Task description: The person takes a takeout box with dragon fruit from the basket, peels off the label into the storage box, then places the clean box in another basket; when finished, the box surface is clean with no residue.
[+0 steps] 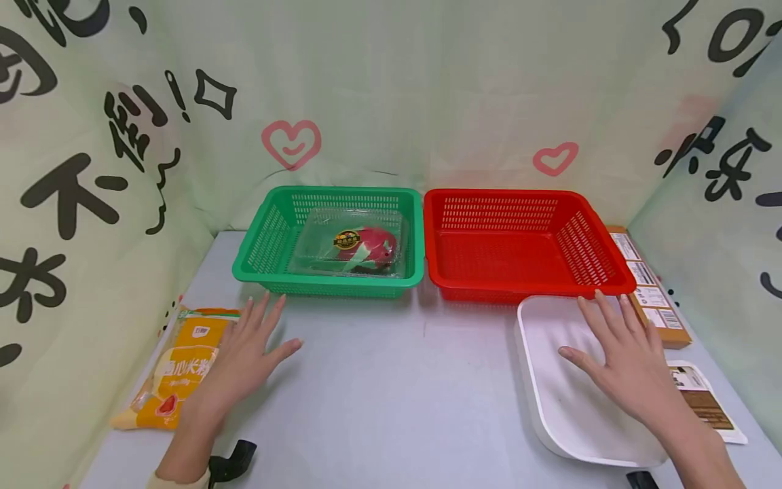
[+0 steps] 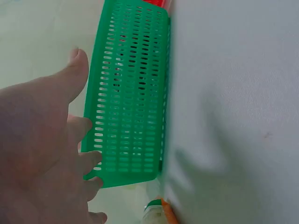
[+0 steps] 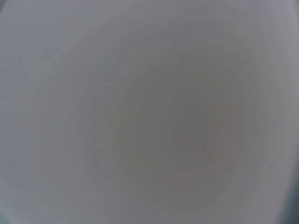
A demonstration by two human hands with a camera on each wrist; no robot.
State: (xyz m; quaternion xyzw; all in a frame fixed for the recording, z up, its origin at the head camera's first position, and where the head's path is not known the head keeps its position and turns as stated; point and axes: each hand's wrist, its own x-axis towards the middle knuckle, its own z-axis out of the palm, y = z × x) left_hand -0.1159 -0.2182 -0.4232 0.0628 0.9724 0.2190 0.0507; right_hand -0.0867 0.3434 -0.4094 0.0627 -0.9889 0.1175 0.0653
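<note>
Here: left hand (image 1: 244, 354), fingers spread wide, holding nothing, beside orange-and-yellow plastic packet (image 1: 180, 370), near perforated green plastic basket (image 1: 332, 287) containing clear plastic box (image 1: 318, 234) of pink dragon fruit (image 1: 375, 244); right hand (image 1: 629, 360), likewise spread, over white rectangular tray (image 1: 571, 414), near perforated red plastic basket (image 1: 501, 251).

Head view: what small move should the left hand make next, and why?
I'd probably ease the left hand forward over the near rim of the green basket. Its fingers are spread, hold nothing and point toward that basket, where a clear container with a red fruit lies, seemingly the closest thing to pick up there.
</note>
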